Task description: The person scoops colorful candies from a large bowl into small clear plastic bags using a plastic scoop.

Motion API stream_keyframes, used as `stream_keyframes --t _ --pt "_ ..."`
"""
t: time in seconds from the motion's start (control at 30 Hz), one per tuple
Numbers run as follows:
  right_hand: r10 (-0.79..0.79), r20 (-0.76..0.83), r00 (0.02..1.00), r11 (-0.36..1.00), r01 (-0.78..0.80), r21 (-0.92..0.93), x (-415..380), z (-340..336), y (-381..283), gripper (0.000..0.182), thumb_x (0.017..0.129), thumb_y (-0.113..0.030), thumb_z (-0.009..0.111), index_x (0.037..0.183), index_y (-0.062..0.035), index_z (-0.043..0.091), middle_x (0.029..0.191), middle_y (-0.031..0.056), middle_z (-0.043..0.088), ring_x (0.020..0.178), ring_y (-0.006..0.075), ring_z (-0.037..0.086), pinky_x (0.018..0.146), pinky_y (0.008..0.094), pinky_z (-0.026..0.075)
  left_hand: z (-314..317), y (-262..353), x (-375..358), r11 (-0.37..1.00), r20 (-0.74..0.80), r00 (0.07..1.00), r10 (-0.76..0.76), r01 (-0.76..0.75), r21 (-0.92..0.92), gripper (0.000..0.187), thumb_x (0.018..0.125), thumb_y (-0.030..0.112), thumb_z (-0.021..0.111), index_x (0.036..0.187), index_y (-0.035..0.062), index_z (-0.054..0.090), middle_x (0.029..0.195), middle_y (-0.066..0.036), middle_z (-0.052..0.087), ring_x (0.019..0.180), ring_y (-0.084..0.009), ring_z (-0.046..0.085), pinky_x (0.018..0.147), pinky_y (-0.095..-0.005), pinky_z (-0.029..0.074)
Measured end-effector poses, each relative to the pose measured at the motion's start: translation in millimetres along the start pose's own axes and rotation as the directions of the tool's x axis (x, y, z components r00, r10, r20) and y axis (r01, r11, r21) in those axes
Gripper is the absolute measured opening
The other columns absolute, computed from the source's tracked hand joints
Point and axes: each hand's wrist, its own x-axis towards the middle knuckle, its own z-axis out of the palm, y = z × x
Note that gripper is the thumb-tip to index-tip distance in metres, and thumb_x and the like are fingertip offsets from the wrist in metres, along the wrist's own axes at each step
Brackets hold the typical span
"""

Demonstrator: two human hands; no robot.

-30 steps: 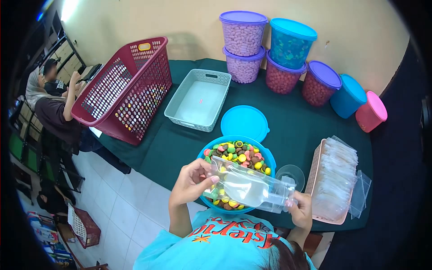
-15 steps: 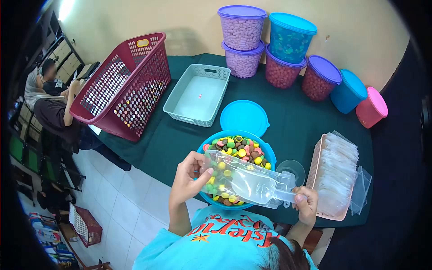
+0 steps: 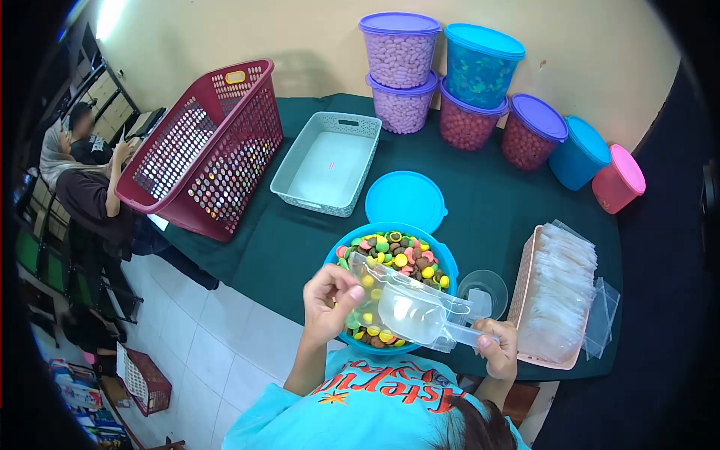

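Note:
My left hand (image 3: 330, 304) pinches one end of a clear plastic bag (image 3: 369, 283), holding it above a blue tub (image 3: 451, 262) of candies in several colours. In my right hand (image 3: 498, 349) is the handle of a clear plastic scoop (image 3: 411, 309). The scoop's bowl lies inside the bag, tilted toward my left hand; I cannot make out any candy in it. Yellow, green, brown and pink candies (image 3: 397, 251) fill the tub below and show through the bag.
Right of the tub are a clear round bowl (image 3: 491, 279) and a pink basket (image 3: 528, 281) of plastic bags. A blue lid (image 3: 405, 202), grey-green tray (image 3: 322, 165) and maroon basket (image 3: 217, 150) stand farther back. Lidded tubs (image 3: 469, 120) line the wall. People (image 3: 90, 187) are at left.
My hands have come closer together: the left moved right and slightly down, the right moved left. The scoop now sits nearer the bag's left end.

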Motion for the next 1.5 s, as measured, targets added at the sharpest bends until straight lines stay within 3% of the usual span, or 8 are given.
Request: stream_keyframes --t 0.13,0.23,0.33,0.63,0.77,0.93,1.1,1.5 --pt "-0.029 -0.009 1.000 0.993 0.030 0.114 -3 -3 3 0.034 0.076 -0.021 0.054 0.054 -0.0003 0.040 0.048 0.0054 0.038 0.043 0.0142 0.034 0.043 0.0280 0.026 6 0 4 0.953 -0.355 0.935 -0.011 -0.098 -0.288 0.033 0.076 0.005 0.056 0.107 0.0007 0.043 0.079 -0.002 0.047 0.070 -0.0067 0.047 0.064 -0.0206 0.041" --pt "-0.035 -0.022 0.999 0.985 0.038 0.168 -3 -2 0 0.034 0.076 -0.021 0.055 0.053 -0.0011 0.039 0.047 0.0050 0.038 0.043 0.0140 0.034 0.043 0.0277 0.026 0 0 6 0.857 -0.077 0.996 -0.035 -0.010 -0.516 0.047 0.086 0.013 0.042 0.128 -0.0022 0.028 0.123 -0.016 0.040 0.112 -0.0240 0.043 0.094 -0.0353 0.035" --pt "-0.008 -0.026 1.000 0.991 0.012 0.134 -2 1 -1 0.034 0.075 -0.021 0.054 0.052 -0.0020 0.038 0.046 0.0044 0.038 0.043 0.0135 0.033 0.044 0.0276 0.027 5 4 0 0.869 0.040 0.997 -0.065 0.076 -0.489 0.044 0.087 0.010 0.040 0.127 -0.0035 0.029 0.129 -0.017 0.034 0.118 -0.0259 0.037 0.097 -0.0366 0.032" --pt "-0.031 -0.106 0.994 0.976 0.053 0.209 -1 6 -5 0.035 0.075 -0.023 0.052 0.050 -0.0040 0.035 0.045 0.0043 0.036 0.043 0.0132 0.032 0.045 0.0276 0.026 11 1 4 0.885 0.101 0.949 0.298 -0.314 0.343 0.041 0.079 -0.005 0.046 0.119 -0.0041 0.043 0.122 -0.021 0.044 0.121 -0.0340 0.032 0.097 -0.0383 0.029" --pt "-0.020 -0.116 0.993 0.974 0.045 0.223 -1 6 -5 0.036 0.076 -0.024 0.052 0.050 -0.0048 0.034 0.045 0.0040 0.036 0.043 0.0128 0.032 0.045 0.0273 0.026 12 -6 3 0.856 0.126 0.929 0.348 -0.370 0.361 0.041 0.080 0.002 0.049 0.120 -0.0037 0.043 0.127 -0.021 0.038 0.124 -0.0373 0.025 0.099 -0.0420 0.024" --pt "-0.005 -0.138 0.990 0.965 0.041 0.258 2 9 -5 0.037 0.078 -0.028 0.051 0.052 -0.0095 0.033 0.043 -0.0010 0.031 0.039 0.0090 0.030 0.042 0.0246 0.026 18 10 -2 0.484 0.267 0.829 0.491 -0.515 0.708 0.093 0.060 0.054 0.068 0.127 0.0003 0.032 0.135 -0.024 0.023 0.128 -0.0407 0.007 0.098 -0.0587 0.005" --pt "0.032 -0.091 0.995 0.983 -0.015 0.183 4 12 -10 0.037 0.076 -0.026 0.052 0.051 -0.0065 0.033 0.044 0.0016 0.033 0.042 0.0111 0.031 0.043 0.0262 0.026 16 19 9 0.482 0.544 0.751 0.374 -0.659 0.578 0.077 0.053 0.059 0.066 0.120 0.0290 0.045 0.131 0.001 0.036 0.122 -0.0219 0.031 0.096 -0.0621 0.010" --pt "0.084 -0.045 0.995 0.991 -0.079 0.111 9 24 -28 0.034 0.072 -0.020 0.052 0.052 0.0001 0.034 0.047 0.0060 0.034 0.044 0.0144 0.030 0.043 0.0281 0.023 2 26 -7 0.507 0.440 0.855 0.274 -0.517 0.689 0.076 0.046 0.051 0.073 0.114 0.0236 0.053 0.090 -0.002 0.052 0.081 -0.0156 0.052 0.075 -0.0402 0.028"
